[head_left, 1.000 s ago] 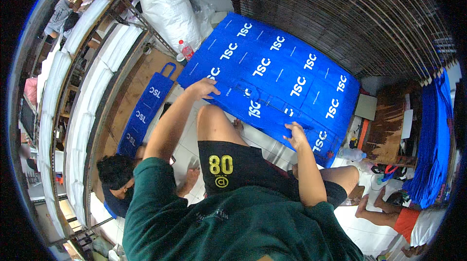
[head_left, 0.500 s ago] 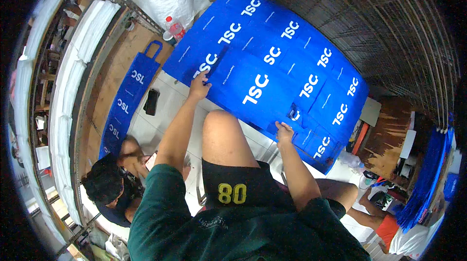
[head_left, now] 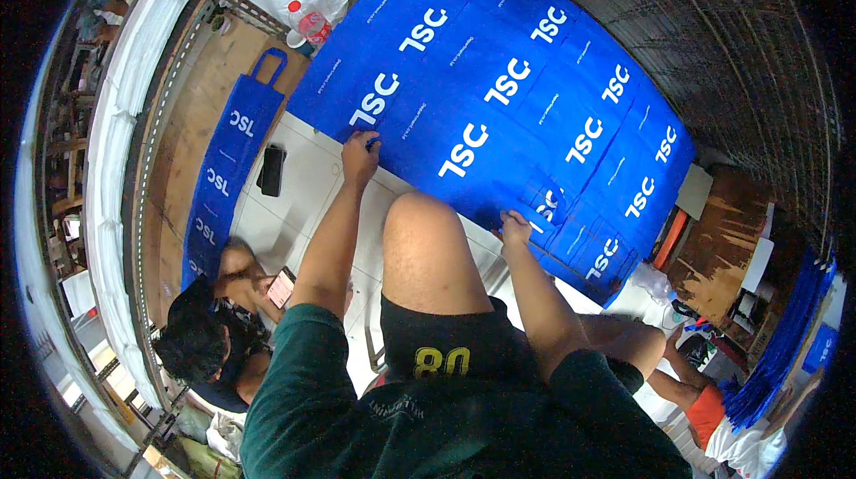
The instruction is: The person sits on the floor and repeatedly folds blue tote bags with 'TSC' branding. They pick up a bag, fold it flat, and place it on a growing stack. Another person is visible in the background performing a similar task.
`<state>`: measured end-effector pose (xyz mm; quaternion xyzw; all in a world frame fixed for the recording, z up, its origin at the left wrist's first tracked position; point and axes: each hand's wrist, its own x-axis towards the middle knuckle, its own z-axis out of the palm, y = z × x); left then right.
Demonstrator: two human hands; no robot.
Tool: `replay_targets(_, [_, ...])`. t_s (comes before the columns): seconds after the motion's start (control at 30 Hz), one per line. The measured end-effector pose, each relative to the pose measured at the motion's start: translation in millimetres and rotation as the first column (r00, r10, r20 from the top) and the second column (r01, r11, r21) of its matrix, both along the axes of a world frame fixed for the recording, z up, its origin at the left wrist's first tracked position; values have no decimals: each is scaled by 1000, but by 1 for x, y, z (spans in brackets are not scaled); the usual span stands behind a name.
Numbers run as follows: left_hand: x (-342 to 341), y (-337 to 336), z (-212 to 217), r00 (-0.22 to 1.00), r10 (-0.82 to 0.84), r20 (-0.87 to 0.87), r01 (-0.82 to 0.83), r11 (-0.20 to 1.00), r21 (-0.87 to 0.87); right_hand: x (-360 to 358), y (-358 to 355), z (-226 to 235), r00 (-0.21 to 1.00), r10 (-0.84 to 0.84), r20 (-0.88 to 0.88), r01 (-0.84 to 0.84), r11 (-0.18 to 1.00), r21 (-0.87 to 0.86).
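Note:
A wide blue fabric sheet [head_left: 401,151] with a repeated white print spreads out in front of me, creased in places. At its near left edge is my left hand [head_left: 360,160], fingers curled closed on the rim. Farther right along the same near edge, my right hand [head_left: 514,227] pinches the fabric between thumb and fingers. The fingertips of both hands are partly hidden. A small crumpled fold with a dark shadow lies just beyond the right hand.
Left of me, a long blue bag [head_left: 234,144] with a handle lies on a wooden board [head_left: 183,109]. A black phone [head_left: 272,170] rests on the tiles. One person [head_left: 201,341] sits close at left holding a phone; another person's leg shows at right. A bottle [head_left: 309,26] stands beyond the sheet's left corner.
My left hand has drawn back to the sheet's near edge and closed on it. My right hand's fingers have closed at the edge. The seated person's phone has come into fuller view.

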<state>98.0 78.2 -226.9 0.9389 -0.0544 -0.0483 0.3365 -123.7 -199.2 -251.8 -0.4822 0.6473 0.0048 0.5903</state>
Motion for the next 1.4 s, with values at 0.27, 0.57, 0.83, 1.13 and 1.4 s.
replay_targets(0.27, [0,3,3,998,-40,39,38,998,58,-10,-1,-20,994,110,15,-109,992,-59])
replay_targets(0.57, [3,2,-9,994,-87,73,85,996,38,-17,3,-22,999,41,-15,-42,999,-10])
replay_targets(0.83, [1,4,-4,993,-100,66,94,992,81,4,11,28,994,86,-74,-83,996,40])
replay_targets(1.13, [0,5,-9,995,-90,49,88,995,42,-3,11,10,986,112,-126,-107,993,44])
replay_targets(1.4, [0,5,-7,993,-111,44,107,991,77,-6,11,12,989,113,-97,-108,993,53])
